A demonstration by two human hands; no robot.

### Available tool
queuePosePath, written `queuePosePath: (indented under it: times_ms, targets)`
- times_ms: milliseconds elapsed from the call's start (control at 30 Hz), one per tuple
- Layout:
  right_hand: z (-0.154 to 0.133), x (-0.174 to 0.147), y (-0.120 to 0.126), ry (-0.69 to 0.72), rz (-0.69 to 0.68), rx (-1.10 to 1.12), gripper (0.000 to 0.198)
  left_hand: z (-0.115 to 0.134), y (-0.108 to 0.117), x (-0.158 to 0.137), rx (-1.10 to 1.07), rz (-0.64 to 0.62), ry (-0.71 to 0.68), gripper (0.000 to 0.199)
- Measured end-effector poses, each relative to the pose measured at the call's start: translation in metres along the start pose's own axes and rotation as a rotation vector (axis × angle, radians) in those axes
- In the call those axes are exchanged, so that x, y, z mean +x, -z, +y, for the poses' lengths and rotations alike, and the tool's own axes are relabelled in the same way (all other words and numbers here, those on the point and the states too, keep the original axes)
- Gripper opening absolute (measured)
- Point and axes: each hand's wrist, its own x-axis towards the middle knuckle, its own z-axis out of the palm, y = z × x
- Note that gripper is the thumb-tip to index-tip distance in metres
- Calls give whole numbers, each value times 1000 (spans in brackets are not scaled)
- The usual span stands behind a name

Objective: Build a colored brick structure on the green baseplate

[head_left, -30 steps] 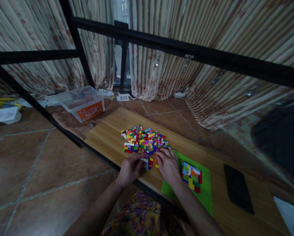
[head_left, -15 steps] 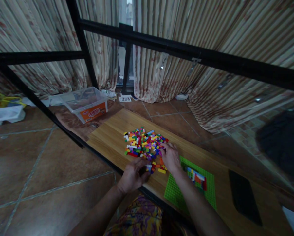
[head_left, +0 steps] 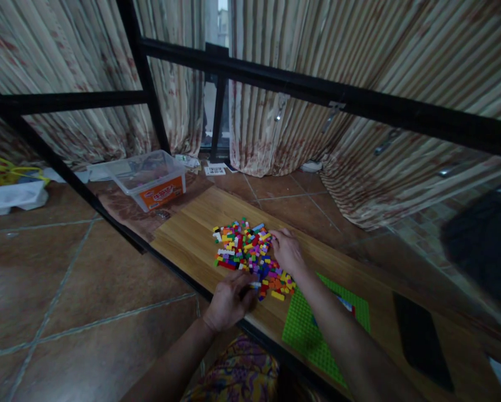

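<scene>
A heap of small multicoloured toy bricks [head_left: 244, 245] lies spread on a wooden tabletop [head_left: 187, 223]. At its near edge, my left hand [head_left: 231, 298] is closed in a pinch, with a small whitish toy brick [head_left: 255, 285] at its fingertips. My right hand [head_left: 289, 254] reaches over the heap's right side. Its fingers are bent and slightly apart, tips touching the bricks, and I make out nothing gripped. Under my right forearm lies a green studded baseplate [head_left: 296, 324]. The bricks built on it [head_left: 346, 303] are mostly hidden by that arm.
A dark flat slab [head_left: 420, 335] lies on the table's right part. Beyond the left end stands a clear plastic tub [head_left: 150, 181] with an orange label. A black metal frame [head_left: 271, 72] crosses ahead, before striped curtains [head_left: 271, 128].
My right hand has moved slightly up and away across the heap, and more bricks show at the heap's near right. Its forearm now covers more of the built bricks. My left hand stays nearly still.
</scene>
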Motion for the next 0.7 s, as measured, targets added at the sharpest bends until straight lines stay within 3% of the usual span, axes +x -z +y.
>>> queuePosePath:
  times_ms: [167, 433, 567, 700]
  targets:
    - [6, 17, -11, 51, -74, -61, 22, 1, 2, 0, -16, -10, 8, 21]
    - [9, -4, 3, 177, -20, -20, 12, 3, 4, 1, -16, -6, 9, 20]
    - [0, -29, 18, 15, 30, 160, 13, 5, 5, 2, -17, 5, -3, 19]
    - [-13, -87, 36, -195, 151, 399, 13, 4, 5, 3, -16, 33, -23, 19]
